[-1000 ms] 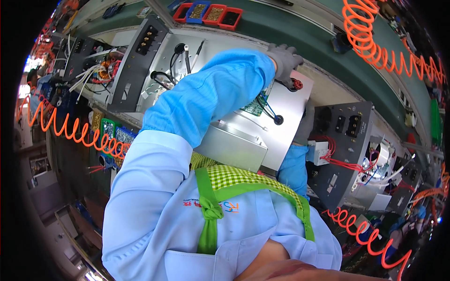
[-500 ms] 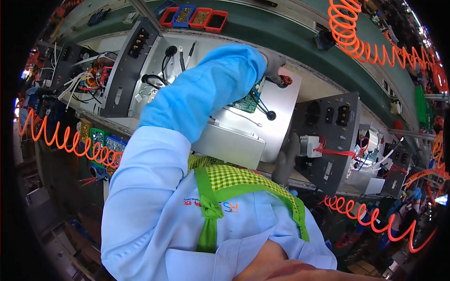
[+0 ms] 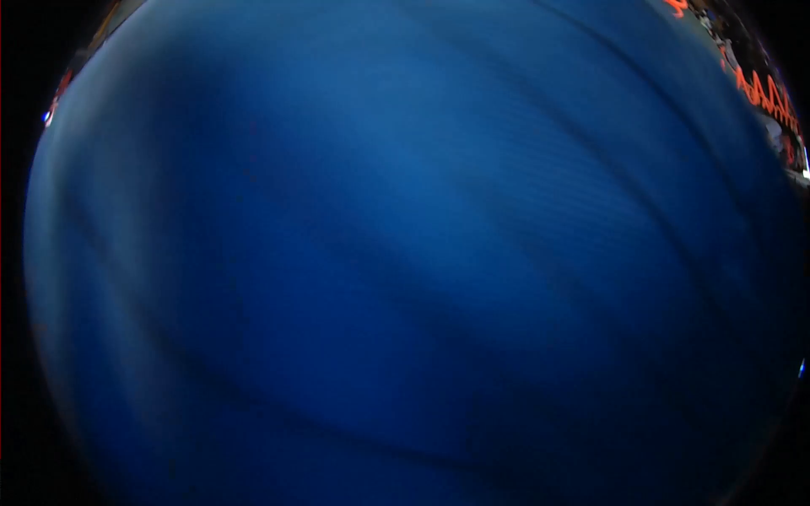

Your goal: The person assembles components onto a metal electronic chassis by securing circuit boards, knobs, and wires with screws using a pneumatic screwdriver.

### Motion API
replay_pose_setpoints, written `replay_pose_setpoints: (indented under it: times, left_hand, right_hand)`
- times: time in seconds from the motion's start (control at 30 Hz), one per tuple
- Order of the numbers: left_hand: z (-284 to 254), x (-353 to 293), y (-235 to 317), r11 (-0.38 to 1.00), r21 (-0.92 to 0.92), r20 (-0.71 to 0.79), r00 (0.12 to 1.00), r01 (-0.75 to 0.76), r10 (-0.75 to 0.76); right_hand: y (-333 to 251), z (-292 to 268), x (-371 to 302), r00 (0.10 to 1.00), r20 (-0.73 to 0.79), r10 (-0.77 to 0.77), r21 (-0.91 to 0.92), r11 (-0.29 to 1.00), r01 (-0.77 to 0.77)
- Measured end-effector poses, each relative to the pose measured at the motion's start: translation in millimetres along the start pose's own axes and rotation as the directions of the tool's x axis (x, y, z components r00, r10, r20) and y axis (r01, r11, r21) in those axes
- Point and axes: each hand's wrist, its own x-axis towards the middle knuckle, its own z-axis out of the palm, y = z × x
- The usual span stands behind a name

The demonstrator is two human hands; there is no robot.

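Observation:
Blue cloth (image 3: 405, 219) fills nearly the whole head view, very close and out of focus. Its colour is like that of the sleeve cover seen on my left arm a moment earlier, and soft dark folds run across it. Neither of my hands shows. Whatever they hold or touch is hidden behind the cloth, as are the bench and the metal housings.
At the upper right rim a piece of orange coiled hose (image 3: 764, 94) peeks past the cloth, with small blurred workshop clutter around it. A narrow sliver of background shows at the upper left rim.
Blue cloth has come up over the camera. Half a second ago my gloved left hand was by a circuit board and wires in a metal housing, my right beside a dark grey panel; both are now hidden.

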Motion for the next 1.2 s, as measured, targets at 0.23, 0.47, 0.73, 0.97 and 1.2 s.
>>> replay_pose_setpoints:
  times: [0.23, 0.47, 0.73, 0.97, 1.2]
  left_hand:
    - [14, -77, -8, 0.971, -0.091, -0.081, 0.970, 0.223, -0.230]
    - [15, -152, -5, 0.896, -0.206, -0.232, 0.870, 0.394, -0.436]
    - [37, -269, -18, 0.718, -0.253, -0.380, 0.616, 0.649, -0.690]
    - [294, -304, -105, 0.032, -0.732, -0.089, -0.048, 0.681, -0.995]
    - [311, -243, -163, 0.019, -0.985, -0.070, -0.292, 0.173, -0.954]
  right_hand:
    - [-14, -79, 6, 0.979, -0.194, -0.066, 0.531, 0.832, 0.162]
    - [19, -41, -9, 0.838, -0.042, 0.544, 0.986, 0.156, -0.052]
    - [-40, -22, -104, 0.914, 0.006, 0.405, 0.636, 0.704, -0.316]
    - [-38, -1, -161, 0.918, 0.098, 0.384, 0.872, 0.411, -0.265]
    - [4, 63, -162, 0.906, 0.136, 0.401, 0.991, -0.043, -0.129]
